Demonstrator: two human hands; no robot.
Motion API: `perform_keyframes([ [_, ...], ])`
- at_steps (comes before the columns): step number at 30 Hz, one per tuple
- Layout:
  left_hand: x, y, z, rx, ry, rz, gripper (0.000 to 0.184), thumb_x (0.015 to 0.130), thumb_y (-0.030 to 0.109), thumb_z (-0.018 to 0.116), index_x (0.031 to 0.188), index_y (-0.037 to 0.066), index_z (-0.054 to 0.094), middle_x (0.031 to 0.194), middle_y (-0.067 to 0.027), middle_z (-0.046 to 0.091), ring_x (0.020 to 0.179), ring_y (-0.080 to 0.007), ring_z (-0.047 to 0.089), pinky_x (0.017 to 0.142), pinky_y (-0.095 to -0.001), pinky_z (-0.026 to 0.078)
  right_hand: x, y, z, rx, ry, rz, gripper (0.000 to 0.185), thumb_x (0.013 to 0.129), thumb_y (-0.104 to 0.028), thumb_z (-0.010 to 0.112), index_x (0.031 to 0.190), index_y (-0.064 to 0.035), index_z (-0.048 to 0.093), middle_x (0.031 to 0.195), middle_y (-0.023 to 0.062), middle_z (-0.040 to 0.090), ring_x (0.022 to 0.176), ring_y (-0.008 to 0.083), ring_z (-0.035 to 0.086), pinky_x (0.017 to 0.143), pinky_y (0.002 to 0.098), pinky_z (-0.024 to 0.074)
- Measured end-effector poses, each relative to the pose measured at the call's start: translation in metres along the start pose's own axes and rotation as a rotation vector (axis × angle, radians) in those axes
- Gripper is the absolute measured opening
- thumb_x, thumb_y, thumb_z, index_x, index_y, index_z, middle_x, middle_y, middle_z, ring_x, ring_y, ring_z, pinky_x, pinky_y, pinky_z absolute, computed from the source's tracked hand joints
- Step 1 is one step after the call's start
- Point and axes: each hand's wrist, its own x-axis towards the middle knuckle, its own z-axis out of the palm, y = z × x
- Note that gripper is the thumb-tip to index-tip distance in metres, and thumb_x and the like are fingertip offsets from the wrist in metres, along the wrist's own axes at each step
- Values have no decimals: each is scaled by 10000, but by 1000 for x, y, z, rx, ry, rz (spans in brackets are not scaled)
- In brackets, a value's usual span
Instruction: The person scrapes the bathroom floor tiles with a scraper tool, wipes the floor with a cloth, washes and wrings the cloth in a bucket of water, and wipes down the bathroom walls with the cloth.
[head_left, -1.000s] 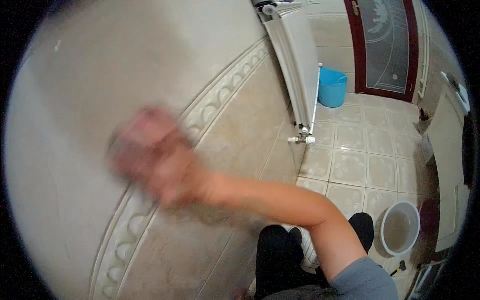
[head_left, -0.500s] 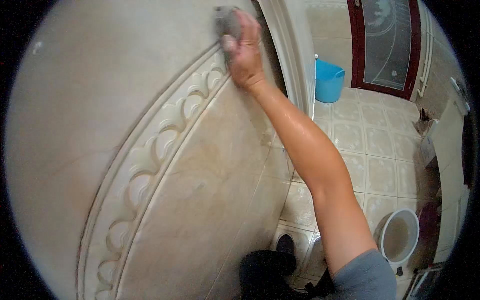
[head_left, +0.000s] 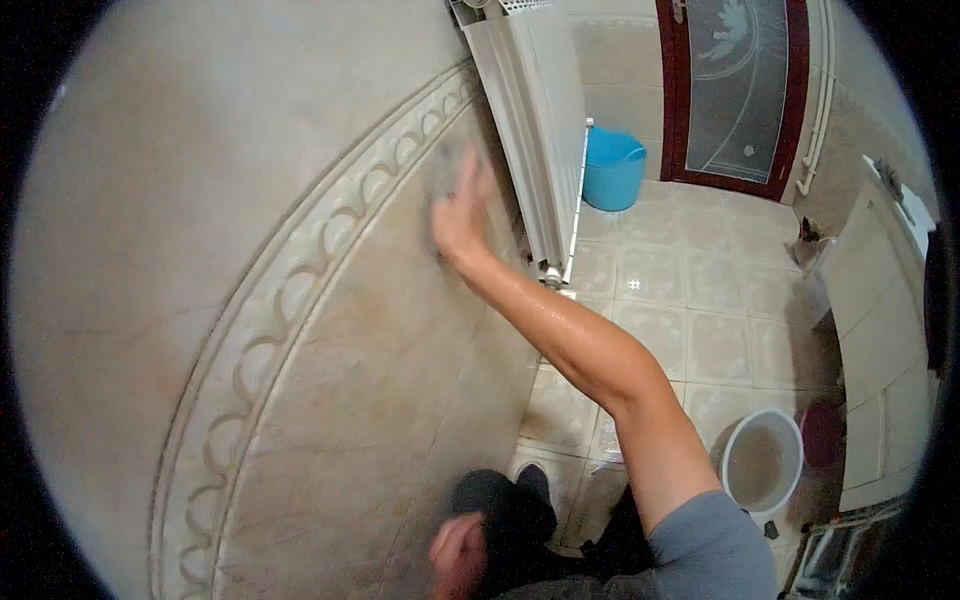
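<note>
My right hand (head_left: 462, 215) reaches out to the tiled wall (head_left: 340, 400), just below a raised border of scalloped relief tiles (head_left: 300, 290). Its fingers are closed over a grey scrubbing pad (head_left: 452, 165), which is pressed to the wall and blurred by motion. Low in the view, my left hand (head_left: 460, 555) is near my dark trouser leg, beside the lower wall. Blur hides how its fingers are set, and nothing shows in it.
A white radiator (head_left: 525, 130) stands out from the wall just right of my right hand. On the tiled floor (head_left: 650, 340) are a blue bucket (head_left: 612, 170) and a white tub (head_left: 735, 475) of murky water. A dark-red framed glass door (head_left: 735, 95) is at the back.
My right hand has moved down the wall with the pad, from the border's upper end to the tiles below it. My left hand has come into view, and the view has shifted, showing more radiator.
</note>
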Motion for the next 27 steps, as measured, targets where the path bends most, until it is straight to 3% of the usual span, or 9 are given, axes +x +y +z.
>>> perform_keyframes([
  [2, 57, 18, 26, -98, -54, 78, 280, 903, 113, 594, 1162, 11, 625, 1026, -179, 685, 964, -366, 662, 830, -478, 521, 24, -63, -10, 229, -12, -355, 639, 886, -157, 583, 1447, -11, 312, 1468, 277, 295, 1355, 457, 320, 1142, 485, 252],
  [5, 125, 29, 76, 75, -459, 96, 322, 923, 188, 564, 1202, 31, 595, 1041, -191, 669, 948, -364, 654, 793, -480, 524, 8, -19, -5, 231, 16, -472, 590, 926, -129, 513, 1464, -7, 304, 1500, 245, 288, 1389, 397, 298, 1159, 439, 229],
  [7, 152, 19, 123, 100, -552, 127, 340, 925, 212, 565, 1216, 36, 583, 1049, -192, 665, 955, -363, 650, 799, -480, 522, -35, 34, -15, 123, 4, -185, 578, 924, -100, 517, 1455, 2, 313, 1496, 247, 299, 1386, 391, 309, 1150, 416, 248],
  [9, 164, 11, 169, 405, -981, 272, 328, 924, 202, 567, 1207, 36, 565, 1084, -192, 659, 1008, -379, 629, 852, -472, 510, -67, 101, -29, -121, -55, 43, 524, 935, -111, 535, 1422, 10, 383, 1431, 241, 415, 1356, 360, 380, 1129, 392, 290],
  [13, 170, -10, 242, 14, -894, 463, 287, 851, 163, 626, 1093, 16, 581, 1067, -200, 662, 964, -368, 648, 794, -480, 524, -18, 66, -70, 55, -245, -11, 420, 953, -159, 543, 1336, 8, 511, 1245, 266, 555, 1292, 402, 427, 1078, 431, 339],
  [18, 187, -16, 240, 348, -1231, 470, 396, 849, 203, 648, 1190, 27, 549, 1032, -191, 653, 974, -362, 643, 803, -479, 519, 153, -43, -61, -446, 280, -735, 389, 884, -239, 663, 1172, 4, 566, 1217, 202, 499, 1148, 403, 480, 963, 444, 429],
  [20, 184, -31, 249, 93, -974, 492, 513, 880, 275, 631, 1321, 51, 495, 1103, -196, 638, 1016, -363, 636, 824, -496, 528, 177, -54, -47, -648, 281, -727, 403, 855, -251, 692, 1146, -1, 567, 1185, 187, 501, 1131, 388, 490, 911, 441, 468],
  [23, 194, -17, 246, 298, -900, 468, 539, 871, 303, 653, 1326, 62, 495, 1131, -175, 627, 1005, -379, 636, 800, -509, 534, 164, -37, -30, -923, 276, -682, 439, 807, -275, 738, 1108, -7, 565, 1159, 170, 501, 1104, 361, 509, 824, 432, 527],
  [27, 193, -4, 224, 222, -1010, 361, 521, 864, 317, 668, 1294, 68, 511, 1132, -167, 618, 997, -385, 636, 807, -514, 530, 106, 22, -45, -1012, 142, -638, 492, 740, -209, 766, 1115, 1, 525, 1141, 166, 509, 1058, 355, 538, 800, 420, 547],
])
